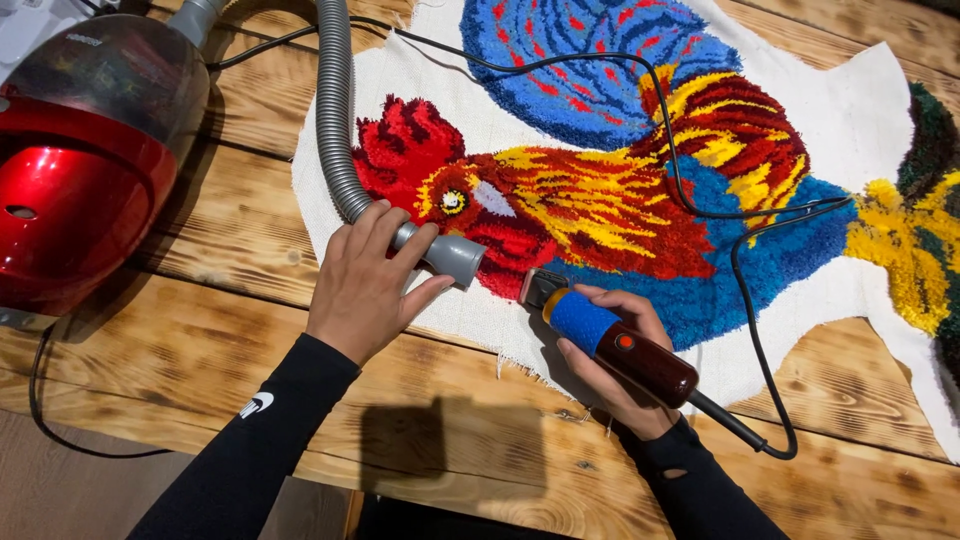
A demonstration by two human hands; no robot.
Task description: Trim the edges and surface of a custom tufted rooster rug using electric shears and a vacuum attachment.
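The rooster rug (640, 190) lies flat on the wooden table (250, 330), and everything else sits around it. It is a tufted piece in red, yellow, orange and blue on white backing cloth, the rooster's head pointing toward the table's left side.

The left hand (365, 280) is wrapped around the grey vacuum hose (335, 110) just behind its nozzle (455, 257) — fingers over the top, thumb underneath, a full closed hold. The nozzle's mouth rests at the rug's lower edge, just below the rooster's beak and red wattle.

The right hand (610, 350) grips an electric clipper (610, 340) — dark red body with a blue wrap near the head — fingers curled beneath it and thumb along the side. Its metal blade touches the pile at the rug's lower edge, just beside the nozzle. The clipper's black cord (745, 300) runs from its back end, loops over the rug's blue and yellow parts and away across the top.

A red vacuum cleaner (85, 160) stands on the table well left of the rug, the hose curving from it onto the rug's white cloth.
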